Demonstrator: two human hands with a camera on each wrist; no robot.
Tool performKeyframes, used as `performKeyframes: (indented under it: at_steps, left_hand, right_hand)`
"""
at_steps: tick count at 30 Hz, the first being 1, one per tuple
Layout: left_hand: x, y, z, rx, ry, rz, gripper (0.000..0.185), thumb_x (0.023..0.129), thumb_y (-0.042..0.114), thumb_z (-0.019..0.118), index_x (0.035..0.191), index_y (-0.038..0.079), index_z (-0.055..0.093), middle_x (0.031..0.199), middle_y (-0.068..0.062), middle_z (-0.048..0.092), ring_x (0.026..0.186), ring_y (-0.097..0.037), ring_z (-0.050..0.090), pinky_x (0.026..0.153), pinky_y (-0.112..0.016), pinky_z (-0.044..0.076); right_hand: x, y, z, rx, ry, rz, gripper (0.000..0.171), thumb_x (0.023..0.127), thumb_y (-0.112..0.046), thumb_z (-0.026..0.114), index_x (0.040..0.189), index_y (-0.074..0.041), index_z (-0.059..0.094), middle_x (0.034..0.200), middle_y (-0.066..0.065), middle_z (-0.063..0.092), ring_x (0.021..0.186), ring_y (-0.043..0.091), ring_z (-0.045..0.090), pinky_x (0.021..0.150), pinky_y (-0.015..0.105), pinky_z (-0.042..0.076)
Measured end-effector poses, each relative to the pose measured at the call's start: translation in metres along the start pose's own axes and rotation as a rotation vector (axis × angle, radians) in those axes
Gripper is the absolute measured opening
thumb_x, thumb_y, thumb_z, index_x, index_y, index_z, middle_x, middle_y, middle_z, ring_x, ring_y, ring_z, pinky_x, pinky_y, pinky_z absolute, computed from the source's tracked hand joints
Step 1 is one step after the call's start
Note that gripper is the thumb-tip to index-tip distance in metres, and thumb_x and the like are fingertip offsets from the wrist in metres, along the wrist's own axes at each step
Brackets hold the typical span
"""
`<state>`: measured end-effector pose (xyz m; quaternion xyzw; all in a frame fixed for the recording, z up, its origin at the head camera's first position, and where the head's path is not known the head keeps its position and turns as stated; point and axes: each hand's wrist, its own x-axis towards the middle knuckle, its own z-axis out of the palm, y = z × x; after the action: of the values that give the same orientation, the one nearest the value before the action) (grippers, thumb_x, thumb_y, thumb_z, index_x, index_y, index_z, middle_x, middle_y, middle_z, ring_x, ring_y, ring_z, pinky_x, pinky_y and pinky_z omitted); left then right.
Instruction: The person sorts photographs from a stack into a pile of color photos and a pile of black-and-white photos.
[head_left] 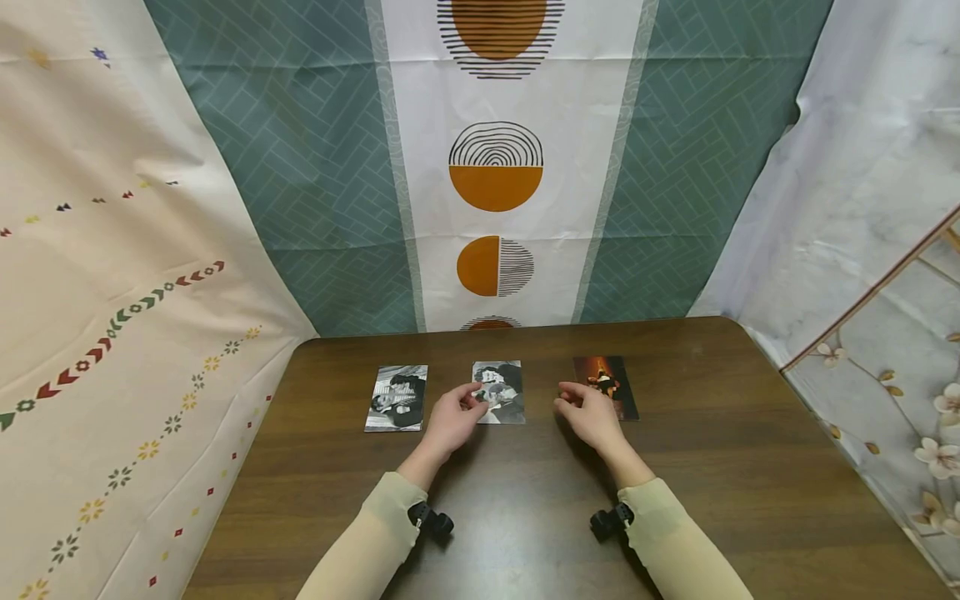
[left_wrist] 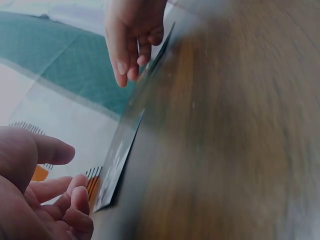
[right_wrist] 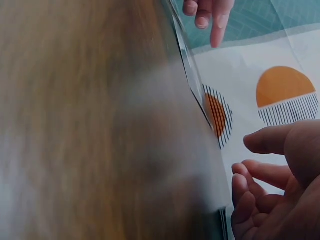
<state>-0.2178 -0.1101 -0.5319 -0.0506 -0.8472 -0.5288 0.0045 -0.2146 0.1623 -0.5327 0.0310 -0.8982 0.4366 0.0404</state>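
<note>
My left hand (head_left: 453, 419) hovers at the left edge of a black-and-white photo print (head_left: 506, 403), its fingertips overlapping that print in the head view. Seen from the left wrist, its thumb and loosely bent fingers stand apart with nothing between them. Close to the lower left of a dark, orange-lit colour print (head_left: 613, 372) is my right hand (head_left: 595, 419), covering part of it. The right wrist view shows a gap between that thumb and the relaxed fingers (right_wrist: 246, 192). Another black-and-white print (head_left: 398, 398) lies left of my left hand.
All three prints lie in a row near the far edge of a brown wooden table (head_left: 315, 492). Behind it hangs a green and white curtain (head_left: 495, 100) with orange circles. Patterned cloths flank the left (head_left: 150, 333) and right sides.
</note>
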Motion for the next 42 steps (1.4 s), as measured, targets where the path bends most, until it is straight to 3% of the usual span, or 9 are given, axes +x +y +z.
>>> performKeyframes:
  at_steps: [11, 24, 42]
  left_hand:
    - [-0.002, -0.011, -0.014, 0.025, 0.027, -0.023, 0.039, 0.095, 0.011, 0.074, 0.131, -0.005, 0.071, 0.089, -0.003, 0.064, 0.081, -0.017, 0.057, 0.076, -0.034, 0.046]
    - [0.007, -0.017, -0.011, 0.175, 0.003, -0.036, 0.043, 0.092, 0.011, 0.071, 0.133, -0.004, 0.071, 0.084, 0.000, 0.062, 0.077, -0.016, 0.055, 0.075, -0.034, 0.046]
    - [0.011, -0.010, -0.003, 0.327, 0.025, -0.073, 0.043, 0.089, 0.013, 0.070, 0.131, 0.006, 0.076, 0.080, 0.006, 0.061, 0.076, -0.016, 0.056, 0.068, -0.034, 0.045]
  right_hand:
    - [0.005, -0.014, 0.021, 0.018, -0.029, -0.004, 0.038, 0.098, -0.014, 0.074, 0.131, 0.002, 0.073, 0.113, 0.012, 0.077, 0.103, 0.030, 0.070, 0.094, 0.051, 0.053]
    - [0.014, -0.023, 0.046, 0.010, -0.015, 0.003, 0.037, 0.094, -0.015, 0.076, 0.127, 0.002, 0.075, 0.109, 0.013, 0.077, 0.100, 0.030, 0.072, 0.094, 0.050, 0.054]
    - [0.017, -0.030, 0.054, -0.117, -0.012, 0.023, 0.042, 0.091, -0.018, 0.078, 0.130, -0.004, 0.076, 0.111, 0.011, 0.076, 0.111, 0.034, 0.070, 0.098, 0.053, 0.052]
